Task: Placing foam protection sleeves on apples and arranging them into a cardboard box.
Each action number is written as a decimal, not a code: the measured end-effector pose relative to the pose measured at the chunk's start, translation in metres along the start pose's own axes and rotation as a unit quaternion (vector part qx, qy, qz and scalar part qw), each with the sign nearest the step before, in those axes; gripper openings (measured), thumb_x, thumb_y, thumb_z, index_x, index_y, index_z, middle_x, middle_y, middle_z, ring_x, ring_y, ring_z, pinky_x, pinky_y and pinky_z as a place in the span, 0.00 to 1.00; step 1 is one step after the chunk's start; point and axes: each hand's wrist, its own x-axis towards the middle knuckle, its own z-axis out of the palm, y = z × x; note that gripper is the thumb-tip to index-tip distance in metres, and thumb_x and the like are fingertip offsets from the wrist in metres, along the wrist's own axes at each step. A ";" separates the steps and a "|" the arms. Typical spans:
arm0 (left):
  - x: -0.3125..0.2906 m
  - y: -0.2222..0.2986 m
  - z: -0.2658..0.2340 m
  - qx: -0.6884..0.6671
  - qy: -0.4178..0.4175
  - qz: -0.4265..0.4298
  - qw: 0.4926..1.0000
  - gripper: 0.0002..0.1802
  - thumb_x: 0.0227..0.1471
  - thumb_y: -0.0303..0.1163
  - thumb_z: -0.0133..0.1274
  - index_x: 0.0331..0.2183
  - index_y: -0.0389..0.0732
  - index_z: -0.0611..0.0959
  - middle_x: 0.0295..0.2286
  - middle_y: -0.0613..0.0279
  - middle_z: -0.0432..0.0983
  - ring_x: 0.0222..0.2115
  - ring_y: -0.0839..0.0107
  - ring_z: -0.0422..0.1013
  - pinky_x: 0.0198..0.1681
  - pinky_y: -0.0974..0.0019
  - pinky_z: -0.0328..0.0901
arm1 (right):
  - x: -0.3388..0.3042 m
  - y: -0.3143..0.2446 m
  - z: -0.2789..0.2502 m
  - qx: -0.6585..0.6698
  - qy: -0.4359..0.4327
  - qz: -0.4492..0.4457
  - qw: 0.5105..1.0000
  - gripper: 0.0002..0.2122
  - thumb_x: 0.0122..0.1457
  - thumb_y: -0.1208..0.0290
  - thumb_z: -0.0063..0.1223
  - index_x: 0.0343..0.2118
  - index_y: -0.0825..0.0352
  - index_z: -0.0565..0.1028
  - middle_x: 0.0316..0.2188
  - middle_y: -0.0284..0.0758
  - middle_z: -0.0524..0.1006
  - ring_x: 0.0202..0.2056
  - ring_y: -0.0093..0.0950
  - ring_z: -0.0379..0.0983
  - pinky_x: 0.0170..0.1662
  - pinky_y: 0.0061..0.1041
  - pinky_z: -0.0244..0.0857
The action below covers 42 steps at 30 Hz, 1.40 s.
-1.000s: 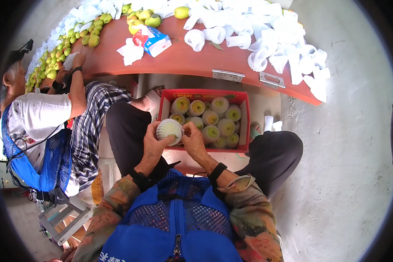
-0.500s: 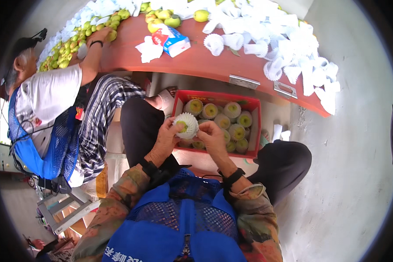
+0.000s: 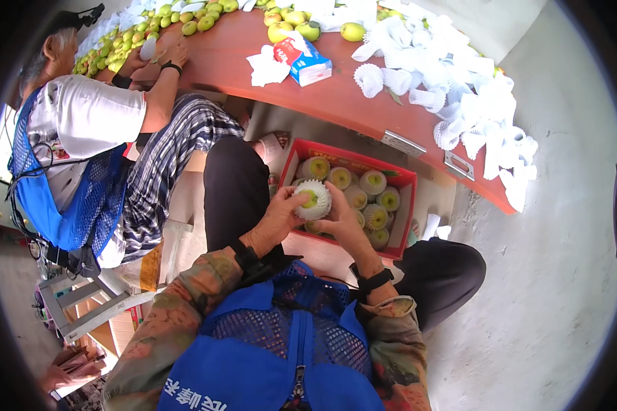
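Above the near left part of a red box (image 3: 406,226), I hold a green apple in a white foam net (image 3: 312,200) with both hands. My left hand (image 3: 280,214) grips its left side, the thumb resting on the green skin that shows through the net's opening. On the other side, my right hand (image 3: 343,218) has its fingers closed round the foam. The box stands low between my knees, and several net-wrapped apples (image 3: 376,216) lie inside it. My hands and the held apple hide part of its near left contents.
A red-brown table (image 3: 233,65) stretches beyond the box, bearing a heap of white foam nets (image 3: 452,82), loose apples (image 3: 353,31) and a tissue pack (image 3: 305,63). At the left a co-worker (image 3: 92,130) reaches over more apples. A grey stool (image 3: 96,312) stands behind that person.
The view has shifted, so the table sits more slanted. My right hand has gone from fingertips at the net's edge to a wider grip. The co-worker's second hand now shows.
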 end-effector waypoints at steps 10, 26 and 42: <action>0.020 0.023 0.009 0.259 -0.033 -0.020 0.965 0.23 0.57 0.38 0.51 0.51 0.39 0.68 0.39 0.58 0.71 0.36 0.69 0.73 0.34 0.64 0.75 | 0.025 -0.013 -0.004 -0.383 0.041 -0.073 0.920 0.39 0.37 0.80 0.66 0.57 0.68 0.61 0.50 0.45 0.69 0.53 0.36 0.66 0.54 0.31 0.62; 0.052 0.098 0.018 0.392 -0.002 0.037 0.919 0.33 0.52 0.48 0.55 0.52 0.36 0.68 0.41 0.52 0.71 0.38 0.62 0.73 0.29 0.66 0.74 | 0.042 -0.031 -0.025 -0.507 0.043 -0.018 0.861 0.33 0.36 0.73 0.67 0.49 0.66 0.64 0.43 0.50 0.69 0.47 0.49 0.66 0.49 0.40 0.64; 0.084 0.115 0.000 0.251 -0.083 0.011 0.964 0.22 0.56 0.42 0.53 0.47 0.37 0.74 0.36 0.59 0.75 0.33 0.73 0.75 0.32 0.71 0.73 | 0.027 0.086 -0.043 -0.627 -0.050 0.069 0.775 0.29 0.40 0.68 0.65 0.47 0.66 0.65 0.39 0.51 0.71 0.45 0.50 0.67 0.46 0.42 0.67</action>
